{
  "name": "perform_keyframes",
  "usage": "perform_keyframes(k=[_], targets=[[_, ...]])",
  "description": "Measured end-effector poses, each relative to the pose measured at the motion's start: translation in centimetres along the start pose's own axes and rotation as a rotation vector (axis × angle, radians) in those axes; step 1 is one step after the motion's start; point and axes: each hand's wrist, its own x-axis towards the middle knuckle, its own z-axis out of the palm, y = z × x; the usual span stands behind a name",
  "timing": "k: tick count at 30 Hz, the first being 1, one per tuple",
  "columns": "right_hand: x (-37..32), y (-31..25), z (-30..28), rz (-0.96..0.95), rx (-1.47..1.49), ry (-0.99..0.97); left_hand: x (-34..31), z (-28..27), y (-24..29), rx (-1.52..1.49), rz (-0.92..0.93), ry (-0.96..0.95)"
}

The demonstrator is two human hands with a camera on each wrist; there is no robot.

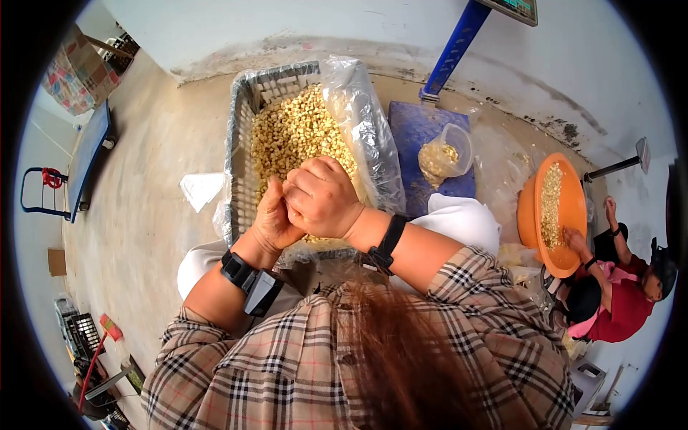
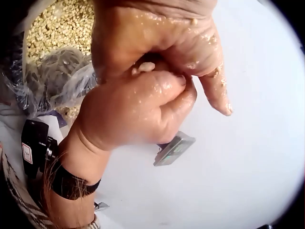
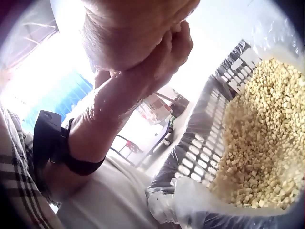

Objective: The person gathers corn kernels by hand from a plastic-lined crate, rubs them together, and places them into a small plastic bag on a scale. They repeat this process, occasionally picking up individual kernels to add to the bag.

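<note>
Both hands meet above a crate [image 1: 240, 154] of pale yellow pieces [image 1: 290, 132]. The right hand [image 1: 319, 197] is curled into a fist against the left hand [image 1: 269, 222]. In the left wrist view, a small whitish lump [image 2: 147, 67] shows at the top of the right hand's [image 2: 136, 107] curled fingers. The left hand [image 2: 157, 38] lies against that fist, one digit extended, its skin wet and dotted with crumbs; its other fingers are mostly hidden. From the right wrist view, the left hand [image 3: 138, 83] is partly covered by the right hand [image 3: 128, 33].
Clear plastic [image 1: 362, 136] lines the crate's right side. A blue platform scale [image 1: 408, 161] holds a plastic container [image 1: 459, 147] with pieces in it. Further right, another person [image 1: 620, 301] reaches into an orange basin [image 1: 530, 208]. A blue trolley [image 1: 89, 161] stands at left.
</note>
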Motion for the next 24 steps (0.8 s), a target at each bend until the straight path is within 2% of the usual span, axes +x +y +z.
perform_keyframes(k=[5,8,17,20,22,24], targets=[[-0.4,-0.2,0.3,-0.006,0.005,0.031,-0.4,1.1,-0.2,0.087,-0.011,0.141],[-0.8,-0.3,0.5,0.032,-0.001,-0.037,0.1,1.1,-0.3,0.077,-0.044,0.220],[-1.0,-0.5,0.9,0.056,-0.023,-0.040,0.3,0.5,-0.3,0.010,-0.086,0.193],[-0.7,-0.3,1.0,0.044,0.014,-0.051,0.2,0.6,-0.4,0.078,0.002,0.278],[-0.8,0.2,1.8,0.017,-0.026,-0.007,0.5,-0.7,-0.2,0.023,-0.003,0.240],[-0.2,0.4,1.8,0.000,-0.039,-0.014,1.0,0.2,0.1,0.002,0.048,0.216]])
